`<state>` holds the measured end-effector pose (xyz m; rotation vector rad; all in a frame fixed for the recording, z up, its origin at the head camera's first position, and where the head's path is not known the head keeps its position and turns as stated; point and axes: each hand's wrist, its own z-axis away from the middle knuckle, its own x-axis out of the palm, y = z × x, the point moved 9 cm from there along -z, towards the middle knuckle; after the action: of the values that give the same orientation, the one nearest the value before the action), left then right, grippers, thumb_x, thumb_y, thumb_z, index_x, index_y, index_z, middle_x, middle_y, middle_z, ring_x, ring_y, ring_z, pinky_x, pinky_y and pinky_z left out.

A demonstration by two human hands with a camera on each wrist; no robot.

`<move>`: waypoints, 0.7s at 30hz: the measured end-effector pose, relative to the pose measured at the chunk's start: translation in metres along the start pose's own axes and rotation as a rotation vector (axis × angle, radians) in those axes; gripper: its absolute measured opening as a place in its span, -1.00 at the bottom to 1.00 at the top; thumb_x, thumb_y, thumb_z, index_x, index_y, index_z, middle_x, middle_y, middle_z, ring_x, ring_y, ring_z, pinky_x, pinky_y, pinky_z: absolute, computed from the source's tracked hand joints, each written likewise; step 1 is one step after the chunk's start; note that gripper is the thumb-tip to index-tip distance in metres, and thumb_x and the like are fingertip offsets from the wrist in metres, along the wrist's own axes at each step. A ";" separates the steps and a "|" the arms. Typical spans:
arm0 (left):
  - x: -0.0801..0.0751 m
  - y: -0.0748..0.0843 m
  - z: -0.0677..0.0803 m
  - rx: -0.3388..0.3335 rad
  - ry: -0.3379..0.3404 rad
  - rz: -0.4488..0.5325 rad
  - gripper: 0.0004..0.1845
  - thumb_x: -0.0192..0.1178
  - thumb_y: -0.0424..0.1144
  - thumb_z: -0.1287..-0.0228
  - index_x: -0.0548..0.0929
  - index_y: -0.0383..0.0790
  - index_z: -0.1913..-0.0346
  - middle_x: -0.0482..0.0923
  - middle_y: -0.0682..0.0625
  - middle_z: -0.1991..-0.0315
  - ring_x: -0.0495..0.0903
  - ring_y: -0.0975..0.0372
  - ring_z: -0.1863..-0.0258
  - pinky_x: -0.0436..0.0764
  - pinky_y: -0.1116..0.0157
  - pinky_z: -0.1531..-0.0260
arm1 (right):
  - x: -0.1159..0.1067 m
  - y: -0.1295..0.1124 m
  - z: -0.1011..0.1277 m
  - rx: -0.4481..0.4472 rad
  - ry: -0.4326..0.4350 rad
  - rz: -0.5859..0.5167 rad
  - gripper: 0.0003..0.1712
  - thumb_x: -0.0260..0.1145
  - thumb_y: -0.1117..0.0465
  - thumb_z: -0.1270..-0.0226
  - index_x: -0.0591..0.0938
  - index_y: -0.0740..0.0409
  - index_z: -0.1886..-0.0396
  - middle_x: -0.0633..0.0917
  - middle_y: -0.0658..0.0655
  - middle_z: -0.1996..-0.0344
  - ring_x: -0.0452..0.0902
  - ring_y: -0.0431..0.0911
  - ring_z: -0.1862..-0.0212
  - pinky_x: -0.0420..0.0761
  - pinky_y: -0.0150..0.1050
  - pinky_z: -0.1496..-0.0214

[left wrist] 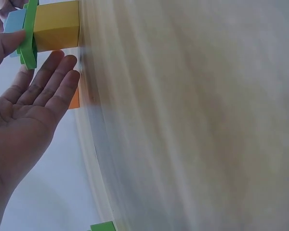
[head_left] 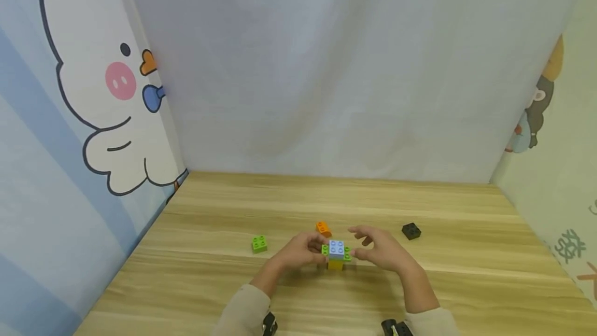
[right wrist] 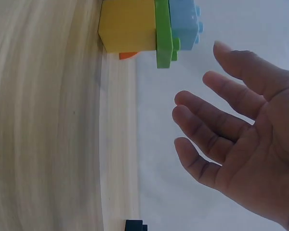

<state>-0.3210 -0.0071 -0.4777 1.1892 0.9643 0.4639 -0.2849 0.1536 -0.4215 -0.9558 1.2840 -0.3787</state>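
A small brick stack [head_left: 336, 254] stands on the wooden table [head_left: 326, 196]: a light blue brick [right wrist: 185, 21] on a green plate [right wrist: 164, 33] on a yellow brick [right wrist: 127, 24]. My left hand [head_left: 313, 251] lies open at the stack's left side. Its straight fingers [left wrist: 53, 72] are next to the yellow brick [left wrist: 55, 26], and its thumb is by the green plate [left wrist: 29, 41]. My right hand [head_left: 363, 245] hovers open just right of the stack, with its fingers [right wrist: 207, 120] spread and apart from the bricks.
An orange brick [head_left: 323, 228] lies just behind the stack. A green brick [head_left: 259, 243] sits to the left and a black brick [head_left: 411, 231] to the right. Cloth walls enclose the table on the left, back and right.
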 end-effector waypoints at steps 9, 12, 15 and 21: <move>0.000 0.004 0.001 -0.003 0.036 -0.052 -0.64 0.35 -0.41 -0.20 0.64 -0.44 -0.07 0.70 -0.18 0.03 0.67 0.02 -0.01 0.64 0.01 -0.13 | -0.014 0.016 0.005 0.000 0.064 0.035 -0.42 0.41 0.23 -0.43 0.53 0.40 -0.34 0.63 0.43 -0.20 0.60 0.28 -0.09 0.68 0.11 -0.02; 0.000 0.005 0.001 -0.006 0.040 -0.046 -0.64 0.34 -0.41 -0.21 0.65 -0.42 -0.07 0.69 -0.16 0.02 0.66 0.04 -0.01 0.65 0.04 -0.11 | -0.016 0.023 0.007 0.005 0.068 0.023 -0.42 0.40 0.23 -0.44 0.52 0.42 -0.34 0.63 0.44 -0.19 0.61 0.27 -0.08 0.68 0.12 -0.03; 0.001 0.006 0.002 -0.013 0.046 -0.039 -0.64 0.32 -0.42 -0.19 0.65 -0.41 -0.07 0.68 -0.16 0.02 0.64 0.07 0.00 0.66 0.08 -0.07 | -0.018 0.029 0.008 0.009 0.071 0.010 -0.41 0.39 0.24 -0.44 0.51 0.43 -0.35 0.62 0.45 -0.19 0.60 0.26 -0.08 0.68 0.11 -0.02; -0.001 0.006 0.002 -0.025 0.062 -0.036 -0.63 0.30 -0.43 -0.17 0.65 -0.40 -0.07 0.68 -0.16 0.01 0.63 0.08 0.01 0.66 0.10 -0.03 | -0.024 0.038 0.013 0.022 0.090 0.002 -0.41 0.39 0.22 -0.44 0.51 0.42 -0.35 0.60 0.46 -0.23 0.60 0.22 -0.08 0.69 0.07 -0.01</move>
<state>-0.3184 -0.0067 -0.4714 1.1384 1.0291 0.4853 -0.2894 0.1985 -0.4361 -0.9275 1.3596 -0.4371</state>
